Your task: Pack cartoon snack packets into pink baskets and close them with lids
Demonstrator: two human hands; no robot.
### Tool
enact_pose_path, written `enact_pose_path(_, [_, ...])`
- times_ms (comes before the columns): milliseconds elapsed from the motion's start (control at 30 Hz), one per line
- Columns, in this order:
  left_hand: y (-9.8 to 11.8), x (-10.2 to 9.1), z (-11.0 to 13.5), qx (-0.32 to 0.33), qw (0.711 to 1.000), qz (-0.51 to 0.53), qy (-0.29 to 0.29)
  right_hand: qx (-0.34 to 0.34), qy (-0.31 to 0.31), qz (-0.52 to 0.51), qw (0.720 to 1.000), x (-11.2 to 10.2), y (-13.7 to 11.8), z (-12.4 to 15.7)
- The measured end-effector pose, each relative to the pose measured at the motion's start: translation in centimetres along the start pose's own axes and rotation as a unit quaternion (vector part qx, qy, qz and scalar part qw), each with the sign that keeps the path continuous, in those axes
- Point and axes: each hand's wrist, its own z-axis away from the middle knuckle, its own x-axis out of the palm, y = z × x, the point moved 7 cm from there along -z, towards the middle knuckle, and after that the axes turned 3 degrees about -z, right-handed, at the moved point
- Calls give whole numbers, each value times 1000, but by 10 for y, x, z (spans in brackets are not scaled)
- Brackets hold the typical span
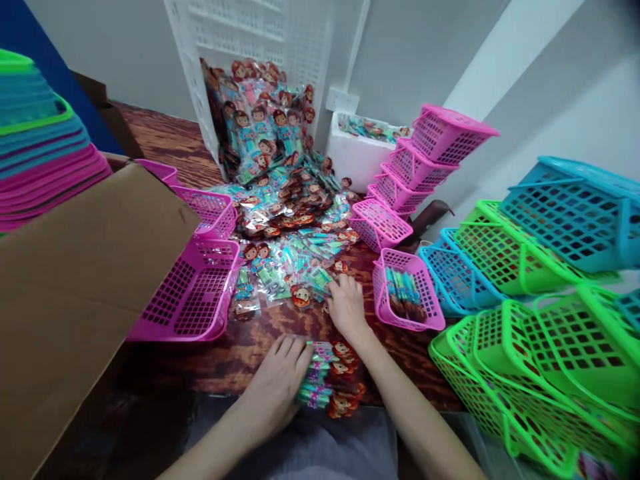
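Near the table's front edge, my left hand (283, 373) is closed round the left end of a row of clear plastic packets (325, 380) with red-haired cartoon heads. My right hand (347, 303) reaches farther forward to the right front of a loose heap. Its curled fingers pinch the edge of one cartoon-figure packet (320, 277); the fingertips are partly hidden. Behind it spreads the heap of packets (285, 207), with turquoise and green contents. To the right of my right hand, a pink basket (435, 313) holds several packets standing side by side.
Pink baskets (210, 320) and a cardboard box flap (95, 267) stand on the left, with stacked baskets (35, 147) behind. On the right are pink (445, 137), blue (575, 213) and green baskets (505, 373). A tipped white crate (193, 73) spills packets at the back, beside a white foam box (350, 157).
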Motion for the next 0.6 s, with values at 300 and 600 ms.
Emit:
enact_pose_path(300, [3,-9,-1,10,1000,-9,-18,-4,-41,-240,970,4,11,23])
enact_pose_path(600, [10,-15,-3,89,994,-70,3,-149,-155,-156,964,-8,-40,79])
